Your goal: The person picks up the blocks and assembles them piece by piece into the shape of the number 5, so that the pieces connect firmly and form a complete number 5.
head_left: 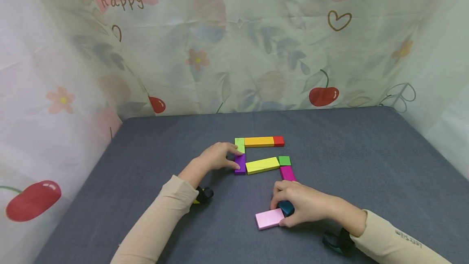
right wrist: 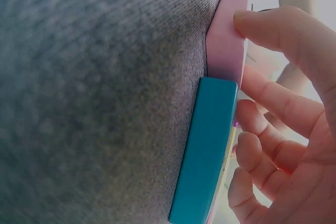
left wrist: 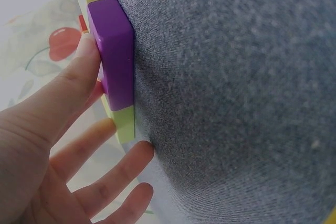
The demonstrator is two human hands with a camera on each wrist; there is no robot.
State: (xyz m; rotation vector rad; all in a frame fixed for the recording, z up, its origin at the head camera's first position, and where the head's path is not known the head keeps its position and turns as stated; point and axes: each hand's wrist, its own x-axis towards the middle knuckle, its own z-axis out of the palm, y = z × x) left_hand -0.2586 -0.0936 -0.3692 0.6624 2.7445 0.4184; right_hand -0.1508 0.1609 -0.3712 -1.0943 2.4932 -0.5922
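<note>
My left hand (head_left: 216, 157) rests at a purple block (head_left: 240, 165), its thumb and index fingertips at the block's top. In the left wrist view the other fingers are spread loosely beside a light green block (left wrist: 126, 124). A pink block (head_left: 269, 218) lies between the thumb and index finger of my right hand (head_left: 305, 201), which pinches it at its right end. Touching that end is a teal block (right wrist: 202, 150), partly hidden under the hand in the head view. Beyond it a magenta block (head_left: 287, 173) shows, its near end covered by the fingers.
An orange block (head_left: 259, 142) and a red block (head_left: 279, 141) extend right from the light green one. A yellow block (head_left: 262, 166) runs from the purple block toward a green block (head_left: 284, 161). Dark grey cloth (head_left: 348, 166) covers the table; a printed curtain (head_left: 238, 52) hangs behind.
</note>
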